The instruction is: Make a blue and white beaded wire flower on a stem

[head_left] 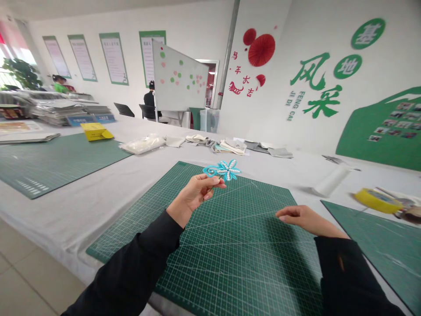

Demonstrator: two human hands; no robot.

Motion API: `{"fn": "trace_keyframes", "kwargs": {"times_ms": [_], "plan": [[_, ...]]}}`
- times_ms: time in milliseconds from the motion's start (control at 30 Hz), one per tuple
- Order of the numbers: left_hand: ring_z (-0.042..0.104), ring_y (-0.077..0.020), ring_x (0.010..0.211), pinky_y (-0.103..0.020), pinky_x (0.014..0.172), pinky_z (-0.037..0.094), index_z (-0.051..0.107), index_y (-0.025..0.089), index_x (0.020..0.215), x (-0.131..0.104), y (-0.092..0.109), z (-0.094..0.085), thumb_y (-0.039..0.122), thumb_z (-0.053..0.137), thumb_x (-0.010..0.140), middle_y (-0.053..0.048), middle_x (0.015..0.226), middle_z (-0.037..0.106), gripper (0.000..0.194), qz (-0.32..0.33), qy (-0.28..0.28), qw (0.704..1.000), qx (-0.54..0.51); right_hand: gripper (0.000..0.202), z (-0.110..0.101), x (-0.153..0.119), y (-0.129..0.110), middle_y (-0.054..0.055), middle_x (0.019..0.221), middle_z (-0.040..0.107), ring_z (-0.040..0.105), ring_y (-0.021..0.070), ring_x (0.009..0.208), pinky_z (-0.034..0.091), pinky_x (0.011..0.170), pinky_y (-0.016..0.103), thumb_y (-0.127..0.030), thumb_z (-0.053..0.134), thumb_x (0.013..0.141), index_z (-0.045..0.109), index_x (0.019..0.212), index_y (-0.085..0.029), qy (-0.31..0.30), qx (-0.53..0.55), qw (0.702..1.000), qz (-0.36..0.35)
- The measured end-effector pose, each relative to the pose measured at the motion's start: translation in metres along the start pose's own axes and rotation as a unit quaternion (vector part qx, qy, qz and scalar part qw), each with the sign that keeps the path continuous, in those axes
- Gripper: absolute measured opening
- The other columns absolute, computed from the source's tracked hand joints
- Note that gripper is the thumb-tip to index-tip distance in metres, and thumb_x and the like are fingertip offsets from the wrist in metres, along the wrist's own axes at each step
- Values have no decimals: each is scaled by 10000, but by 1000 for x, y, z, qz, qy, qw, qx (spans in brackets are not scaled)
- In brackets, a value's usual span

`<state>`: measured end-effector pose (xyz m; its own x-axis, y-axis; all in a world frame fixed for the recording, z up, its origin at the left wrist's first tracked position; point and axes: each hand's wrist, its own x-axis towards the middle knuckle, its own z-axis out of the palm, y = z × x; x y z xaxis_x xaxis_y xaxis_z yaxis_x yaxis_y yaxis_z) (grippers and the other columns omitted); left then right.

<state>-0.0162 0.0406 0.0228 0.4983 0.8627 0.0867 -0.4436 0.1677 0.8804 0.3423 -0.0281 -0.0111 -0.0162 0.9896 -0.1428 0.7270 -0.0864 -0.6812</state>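
Note:
A light-blue flower ornament (228,170) with white bead rows along its petals and a curled blue loop at its left is raised above the green cutting mat (230,245). My left hand (197,192) pinches its thin stem between thumb and fingers, the flower standing clear of the fingertips. My right hand (304,220) hovers over the right part of the same mat, apart from the ornament. Its fingers are stretched out to the left with the thumb alongside, and no object shows in it.
Fabric pieces (230,147) and a plastic-wrapped bundle (143,144) lie beyond the mat. At right are a white roll (332,180), a yellow tape roll (378,200) and another mat (378,245). A yellow box (96,131) rests on the left mat (62,162). People sit in the background.

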Motion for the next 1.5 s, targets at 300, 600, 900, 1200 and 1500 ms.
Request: {"fn": "trace_keyframes", "kwargs": {"times_ms": [300, 600, 900, 1200, 1500], "plan": [[634, -100, 704, -134, 365, 275, 663, 104, 679, -3, 4, 3, 219, 751, 660, -66, 772, 685, 146, 3, 6, 1000, 14, 279, -46, -32, 22, 214, 946, 727, 647, 448, 980, 441, 923, 608, -243, 699, 493, 703, 760, -160, 241, -109, 956, 124], [494, -29, 471, -147, 372, 291, 678, 104, 686, -8, -2, 12, 224, 759, 654, -35, 701, 669, 149, -11, -30, 999, -14, 583, 98, 1, -152, 86, 1225, 647, 640, 187, 1060, 500, 941, 377, -462, 681, 755, 513, 1272, -252, 9, 326, 919, -221], [633, -97, 757, -138, 372, 244, 688, 104, 734, -7, -1, 12, 196, 746, 666, -58, 792, 684, 129, -10, 0, 999, -31, 315, 63, -11, -153, 29, 704, 677, 533, 122, 607, 403, 535, 255, -480, 633, 792, 743, 791, -185, 159, 134, 955, -213], [559, -56, 630, -142, 413, 281, 699, 92, 781, -2, -12, 9, 227, 734, 709, -59, 792, 665, 157, -17, 22, 999, -31, 242, 39, -38, -161, -6, 602, 680, 521, 108, 473, 402, 439, 240, -442, 613, 822, 757, 852, -250, 215, -12, 948, -236], [357, 3, 448, -144, 397, 232, 636, 91, 705, -3, -11, 12, 211, 722, 709, 5, 654, 576, 148, -21, 17, 999, -44, 263, 45, -45, -168, 38, 825, 730, 649, 188, 749, 514, 729, 333, -416, 527, 897, 742, 950, -274, 196, -149, 918, -310]]}}
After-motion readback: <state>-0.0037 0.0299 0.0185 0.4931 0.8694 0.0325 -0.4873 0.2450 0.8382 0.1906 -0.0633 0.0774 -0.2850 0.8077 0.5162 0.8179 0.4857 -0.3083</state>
